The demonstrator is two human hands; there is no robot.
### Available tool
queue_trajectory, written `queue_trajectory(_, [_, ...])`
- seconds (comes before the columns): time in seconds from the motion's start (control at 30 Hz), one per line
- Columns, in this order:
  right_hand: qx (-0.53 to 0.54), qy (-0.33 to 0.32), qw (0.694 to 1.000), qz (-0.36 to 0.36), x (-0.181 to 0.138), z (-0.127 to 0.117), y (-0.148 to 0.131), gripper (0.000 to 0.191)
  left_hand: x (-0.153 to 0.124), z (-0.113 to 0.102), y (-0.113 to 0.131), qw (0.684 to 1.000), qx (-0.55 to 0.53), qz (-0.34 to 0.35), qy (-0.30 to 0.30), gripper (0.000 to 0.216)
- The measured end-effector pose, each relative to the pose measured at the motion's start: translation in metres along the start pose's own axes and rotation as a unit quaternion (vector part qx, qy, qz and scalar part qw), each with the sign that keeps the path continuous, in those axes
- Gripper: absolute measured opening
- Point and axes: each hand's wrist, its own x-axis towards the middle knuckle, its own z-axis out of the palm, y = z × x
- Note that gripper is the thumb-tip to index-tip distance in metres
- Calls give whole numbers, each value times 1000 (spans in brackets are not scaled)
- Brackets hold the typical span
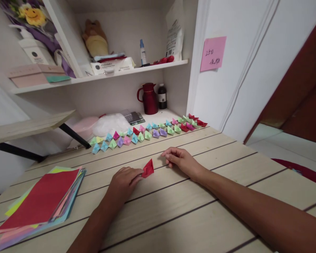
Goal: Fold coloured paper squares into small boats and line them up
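Observation:
Just left of the table's middle, my left hand (125,179) pinches a small red folded paper boat (148,169) by its left side, between thumb and fingers. The boat is low over the table or touching it; I cannot tell which. My right hand (180,161) is to the right of the boat, apart from it, its fingers loosely curled and nothing visible in them. Beyond both hands, several small paper boats (134,138) in blue, green, purple, pink and red stand in two long rows along the table's back edge.
A stack of coloured paper (42,196), red sheet on top, lies at the left of the slatted wooden table (163,218). A small raised shelf (31,126) stands behind it. At the back are a clear plastic bag (112,123), a red jug (150,99) and a dark bottle (162,96).

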Motion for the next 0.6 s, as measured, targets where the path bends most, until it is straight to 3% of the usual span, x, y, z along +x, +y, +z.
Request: queue_trajectory(0.6, [-22, -22, 999, -10, 1, 2, 4, 32, 3, 5, 8, 1000, -22, 4, -17, 11])
